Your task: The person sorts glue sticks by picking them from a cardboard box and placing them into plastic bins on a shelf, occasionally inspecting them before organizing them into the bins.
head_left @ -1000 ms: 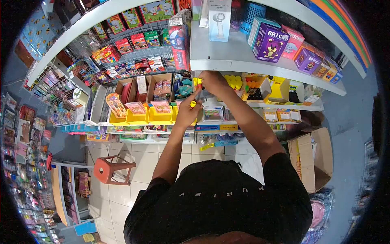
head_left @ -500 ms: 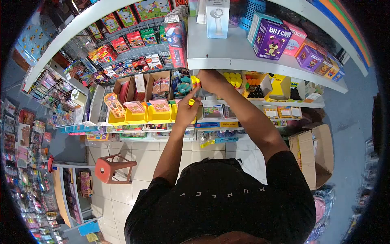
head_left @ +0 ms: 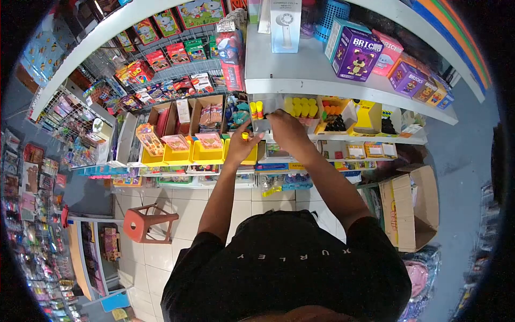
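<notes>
In the head view my left hand (head_left: 240, 149) is closed around a yellow-capped glue stick (head_left: 245, 136), with only its cap showing. To its right, my right hand (head_left: 291, 135) has curled fingers at the front of a clear plastic container (head_left: 261, 126); whatever they grip, if anything, is hidden. Two yellow glue sticks (head_left: 257, 110) stand upright at the container's left side. More yellow-capped sticks (head_left: 301, 107) are grouped just beyond my right hand.
A white shelf (head_left: 289, 86) overhangs the container and carries brick-toy boxes (head_left: 358, 53) and a handheld fan box (head_left: 285, 27). Yellow bins (head_left: 208, 155) line the left. Behind are a red stool (head_left: 140, 225) and a cardboard box (head_left: 410, 209).
My right hand has drawn back and down from under the shelf, uncovering the two upright glue sticks. My left hand has shifted slightly left, still holding its stick.
</notes>
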`<state>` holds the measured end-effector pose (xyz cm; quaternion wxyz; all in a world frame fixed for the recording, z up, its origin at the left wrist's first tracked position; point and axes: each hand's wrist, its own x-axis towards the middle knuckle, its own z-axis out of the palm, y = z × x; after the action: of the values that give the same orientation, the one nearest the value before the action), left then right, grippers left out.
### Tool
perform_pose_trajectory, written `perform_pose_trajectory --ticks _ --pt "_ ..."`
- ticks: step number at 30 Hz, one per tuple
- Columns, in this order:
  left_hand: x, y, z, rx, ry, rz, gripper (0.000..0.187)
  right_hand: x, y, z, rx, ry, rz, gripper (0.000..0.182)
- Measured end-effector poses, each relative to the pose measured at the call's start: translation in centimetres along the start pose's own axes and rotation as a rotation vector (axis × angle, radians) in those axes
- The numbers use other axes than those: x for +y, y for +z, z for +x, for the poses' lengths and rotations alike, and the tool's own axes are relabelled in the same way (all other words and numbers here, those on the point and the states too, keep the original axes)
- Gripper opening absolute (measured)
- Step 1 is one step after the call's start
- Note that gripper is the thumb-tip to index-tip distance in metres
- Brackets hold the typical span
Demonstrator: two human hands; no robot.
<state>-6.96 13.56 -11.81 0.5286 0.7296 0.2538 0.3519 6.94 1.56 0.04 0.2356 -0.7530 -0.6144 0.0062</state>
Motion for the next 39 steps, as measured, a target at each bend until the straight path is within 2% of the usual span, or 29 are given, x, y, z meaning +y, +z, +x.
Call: perform_pose_trajectory --ticks 4,10,13,16,19,20,22,23,26,27,29,31,34,37,39 --pt "-2.2 0.1 0.6 -0.041 -0.081 -0.016 0.061 0.2 0.1 0.1 -0.037 -0.005 -0.027 0.029" --pt "-1.6 0.1 0.0 -0.035 0.003 0.001 0.057 0.2 -0.4 -0.5 0.003 -0.024 0.075 0.031" --pt "-1.5 0.1 -0.1 -0.042 -0.013 -0.042 0.058 0.2 -0.6 -0.6 0.0 -0.031 0.068 0.029" --pt "-0.2 0.2 -1.1 0.016 0.066 -0.034 0.056 0.4 -0.5 -0.7 0.062 -0.071 0.159 0.024" --pt "1.9 -0.5 -2.7 0.009 -0.304 -0.915 0.059 -1.3 -3.1 -2.2 0.162 -0.121 0.228 0.017" --pt "2.7 -0.4 -3.0 -0.01 -0.361 -1.098 0.072 -1.3 -3.2 -2.7 0.146 -0.109 0.322 0.016" --pt "4.3 0.2 -3.9 -0.052 -0.312 -1.297 0.074 -0.9 -3.3 -4.1 0.113 -0.081 0.51 0.016" --pt "5.2 0.3 -4.4 -0.117 -0.285 -1.416 0.066 -1.1 -3.4 -4.8 0.13 -0.109 0.5 0.016" --pt "6.1 1.5 -4.8 -0.072 -0.261 -1.471 0.053 -0.9 -2.6 -7.3 -0.044 0.016 0.719 0.016" --pt "6.9 1.7 -5.0 -0.101 -0.247 -1.541 0.034 -1.1 -2.4 -8.0 -0.077 0.038 0.773 0.018" --pt "7.8 2.6 -5.1 -0.124 -0.213 -1.589 0.025 -0.8 -1.0 -9.2 -0.09 0.101 0.822 0.024" --pt "9.0 3.4 -5.1 -0.107 -0.221 -1.59 0.022 -1.1 -0.6 -10.1 -0.09 0.164 0.93 0.03" --pt "9.6 5.1 -5.1 -0.05 -0.214 -1.53 0.021 -1.2 -0.8 -10.5 -0.047 0.199 0.92 0.03" --pt "9.0 6.1 -5.0 -0.045 -0.161 -1.453 0.022 0.3 -0.5 -10.7 -0.083 0.239 1.006 0.022" --pt "9.1 6.4 -4.7 -0.041 -0.105 -1.438 0.025 0.9 -0.7 -10.6 0.023 0.242 1.042 0.02"
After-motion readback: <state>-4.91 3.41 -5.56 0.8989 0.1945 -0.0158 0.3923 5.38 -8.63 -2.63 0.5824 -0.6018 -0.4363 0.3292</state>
